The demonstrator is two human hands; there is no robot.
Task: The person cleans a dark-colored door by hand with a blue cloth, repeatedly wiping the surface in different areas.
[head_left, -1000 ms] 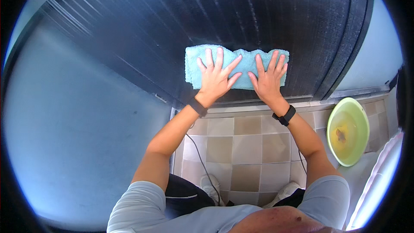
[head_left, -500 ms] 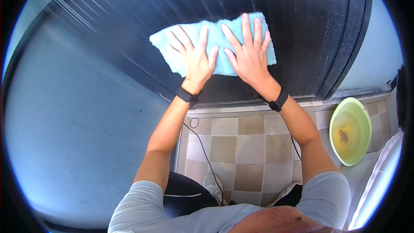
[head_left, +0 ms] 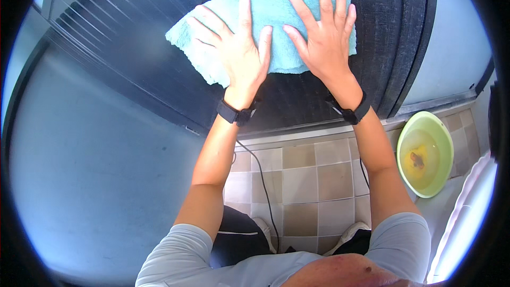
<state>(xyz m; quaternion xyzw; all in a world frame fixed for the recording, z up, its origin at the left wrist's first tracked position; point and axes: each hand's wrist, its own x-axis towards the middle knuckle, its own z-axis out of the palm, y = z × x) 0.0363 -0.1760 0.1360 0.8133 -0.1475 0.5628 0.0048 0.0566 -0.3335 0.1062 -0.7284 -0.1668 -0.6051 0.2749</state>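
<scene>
Both hands are flat on a light blue towel (head_left: 276, 18) that's pressed against a dark, fine-meshed screen door (head_left: 159, 58) at the far side of the scene. Left hand (head_left: 234, 48) sits on the towel's left half, right hand (head_left: 324, 37) on the right half, and all the fingers are spread wide apart and laid flat, palms down, not gripping or pinching anything. The cloth is directly under the palms and sticks out past the fingertips on the far side and out to the left of the left hand. Its long axis runs left to right, tilted a bit so the left end droops nearer. Neither hand is really closer than the other, since they're side by side with thumbs nearly meeting in the middle.

Each wrist has a black band on it. Near the person's feet there's a beige and brown tiled floor (head_left: 303, 180) with a thin black cable (head_left: 263, 186) running across it. Off to the right sits 1 round yellow-green basin (head_left: 425, 154) with some murky water in it. No packages, labels or signs that I can see anywhere.
</scene>
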